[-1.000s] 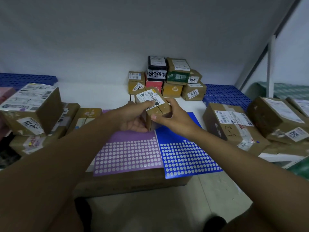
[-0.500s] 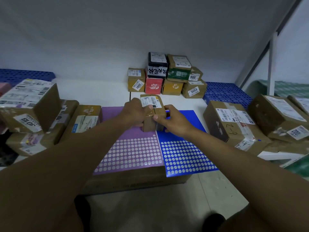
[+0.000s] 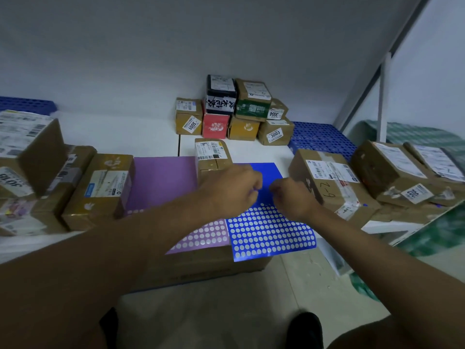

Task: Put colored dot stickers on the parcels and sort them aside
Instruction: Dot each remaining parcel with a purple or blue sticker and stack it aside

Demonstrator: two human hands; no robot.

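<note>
**Both hands over the blue sheet, small parcel set down just beyond**

Both forearms reach forward, bare, wrists nearly level. Left hand (image 3: 232, 191) and right hand (image 3: 293, 197) hang close together, knuckles up, fingers curled inward toward each other with a narrow gap between. Left fingertips show a speck of purple; whether they pinch a sticker, cannot tell. Right hand's fingers curled likewise; what they hold, if anything, cannot tell.

Under the hands: blue sticker sheet (image 3: 270, 234), glossy, flat, rows of pale round dots. Beside it, under the left forearm, purple sticker sheet (image 3: 163, 180), matte, same dot grid at its near end. Both lie on a flat cardboard box (image 3: 208, 267).

Small parcel (image 3: 212, 157): brown cardboard, taped, white barcode label on top, upright, just beyond the left hand and partly hidden behind its knuckles.

Right of the right hand, close by, a larger taped parcel (image 3: 329, 180) with handwritten marks. Far beyond the hands, a stack of small boxes (image 3: 234, 112) against the wall.
</note>
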